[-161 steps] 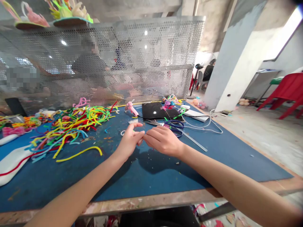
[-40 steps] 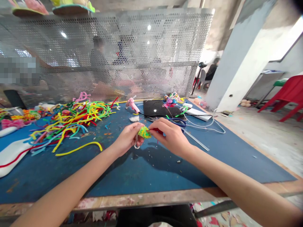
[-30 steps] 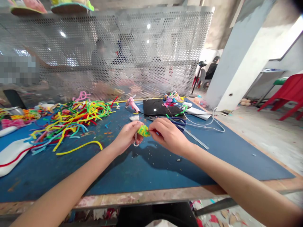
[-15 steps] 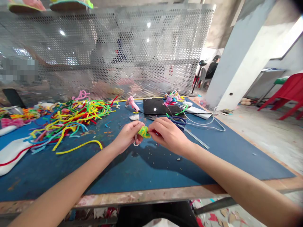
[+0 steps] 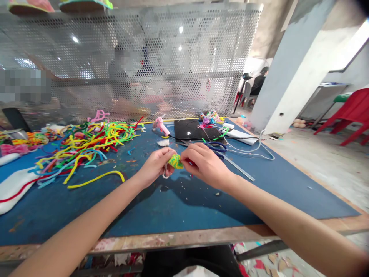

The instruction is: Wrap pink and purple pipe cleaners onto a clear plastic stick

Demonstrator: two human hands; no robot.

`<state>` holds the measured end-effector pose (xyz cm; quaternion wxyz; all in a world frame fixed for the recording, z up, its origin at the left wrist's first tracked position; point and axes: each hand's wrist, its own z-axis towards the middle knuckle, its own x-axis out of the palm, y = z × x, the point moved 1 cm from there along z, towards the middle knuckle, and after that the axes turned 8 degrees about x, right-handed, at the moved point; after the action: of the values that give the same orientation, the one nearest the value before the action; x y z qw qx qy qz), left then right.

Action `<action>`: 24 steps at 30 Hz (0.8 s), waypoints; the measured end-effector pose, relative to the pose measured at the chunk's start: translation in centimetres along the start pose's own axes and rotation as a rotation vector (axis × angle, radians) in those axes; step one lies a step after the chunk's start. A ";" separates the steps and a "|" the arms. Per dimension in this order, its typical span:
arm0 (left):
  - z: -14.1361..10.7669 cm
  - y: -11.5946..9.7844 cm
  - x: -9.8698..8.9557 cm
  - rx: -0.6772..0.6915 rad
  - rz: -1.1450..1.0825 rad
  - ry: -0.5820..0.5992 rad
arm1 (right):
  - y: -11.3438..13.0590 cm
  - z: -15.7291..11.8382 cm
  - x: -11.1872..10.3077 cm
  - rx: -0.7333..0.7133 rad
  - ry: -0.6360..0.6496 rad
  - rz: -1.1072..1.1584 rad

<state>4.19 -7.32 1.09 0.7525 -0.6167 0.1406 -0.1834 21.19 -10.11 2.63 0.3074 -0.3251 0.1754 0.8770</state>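
Note:
Above the middle of the blue table mat (image 5: 161,215), a small fuzzy yellow-green piece (image 5: 175,161), which looks like twisted pipe cleaner, is held between both hands. My left hand (image 5: 158,165) is closed on its left side, and a thin whitish strand hangs below those fingers. Pinched at the right edge of the piece are the fingertips of my right hand (image 5: 201,161); the exact spot they grip is partly hidden. Just behind the right hand lie scissors with dark blue handles (image 5: 217,147).
A heap of colourful pipe cleaners (image 5: 100,138) covers the left, with one yellow strip (image 5: 98,180) apart. A pink glue gun (image 5: 160,127), a black flat pad (image 5: 187,129) and a white cable (image 5: 250,154) lie behind. A perforated metal panel (image 5: 173,92) closes off the back.

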 end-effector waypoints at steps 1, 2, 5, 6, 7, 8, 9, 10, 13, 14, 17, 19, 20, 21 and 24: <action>0.0 0.0 0.0 -0.002 0.002 0.001 | 0.0 0.0 0.0 -0.004 0.002 -0.001; 0.0 0.1 0.0 -0.003 0.004 0.001 | 0.0 0.0 0.1 -0.006 0.001 -0.002; 0.0 0.1 0.0 -0.011 -0.003 0.009 | 0.0 -0.1 0.1 0.007 -0.006 0.004; 0.0 0.2 -0.1 -0.012 -0.014 0.011 | 0.1 -0.1 0.0 0.024 -0.010 0.016; 0.0 0.2 -0.1 -0.015 -0.028 0.011 | 0.1 -0.1 0.0 0.047 -0.012 0.034; 0.0 0.2 -0.1 -0.018 -0.044 0.008 | 0.1 -0.1 -0.1 0.075 -0.014 0.058; 0.1 0.2 -0.1 -0.021 -0.060 0.003 | 0.1 -0.2 -0.1 0.105 -0.015 0.089; 0.1 0.2 -0.2 -0.024 -0.075 -0.005 | 0.1 -0.2 -0.2 0.137 -0.017 0.124; 0.1 0.1 -0.2 -0.029 -0.094 -0.023 | 0.1 -0.2 -0.2 0.215 -0.029 0.216; 0.1 0.1 -0.2 -0.030 -0.093 -0.026 | 0.1 -0.2 -0.2 0.232 -0.036 0.230; 0.1 0.1 -0.2 -0.035 -0.077 -0.031 | 0.1 -0.2 -0.2 0.238 -0.057 0.220; 0.1 0.2 -0.2 -0.035 -0.061 -0.026 | 0.1 -0.2 -0.2 0.210 -0.071 0.198; 0.1 0.2 -0.2 -0.035 -0.051 -0.021 | 0.1 -0.2 -0.2 0.191 -0.078 0.186; 0.1 0.2 -0.2 -0.035 -0.040 -0.015 | 0.1 -0.2 -0.2 0.174 -0.084 0.176; 0.1 0.1 -0.1 -0.035 -0.018 -0.006 | 0.2 -0.2 -0.2 0.155 -0.091 0.164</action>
<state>4.12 -7.13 0.97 0.7403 -0.6317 0.1359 -0.1857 21.33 -10.44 2.62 0.2663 -0.2447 0.2545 0.8969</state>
